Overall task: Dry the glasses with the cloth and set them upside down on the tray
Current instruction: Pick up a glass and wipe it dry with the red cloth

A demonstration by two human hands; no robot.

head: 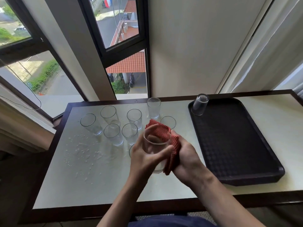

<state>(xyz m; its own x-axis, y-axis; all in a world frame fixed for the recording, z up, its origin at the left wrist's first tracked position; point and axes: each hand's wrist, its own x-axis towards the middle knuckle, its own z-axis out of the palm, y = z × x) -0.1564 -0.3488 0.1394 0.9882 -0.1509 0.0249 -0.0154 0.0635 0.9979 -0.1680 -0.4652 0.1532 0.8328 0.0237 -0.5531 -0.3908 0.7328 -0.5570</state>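
My left hand (144, 158) grips a clear glass (155, 145) above the table, its mouth tilted up and away from me. My right hand (186, 154) holds a red cloth (165, 136) against the glass's right side, with a fold of it over the rim. Several wet glasses (113, 133) stand upright on the table's left half, among water drops. One glass (199, 104) stands upside down in the far left corner of the black tray (237, 145).
The tray lies on the right half of the white table (98, 185), which has a dark wooden edge. Windows and a wall rise just behind the table. One more glass sits partly hidden behind my left hand.
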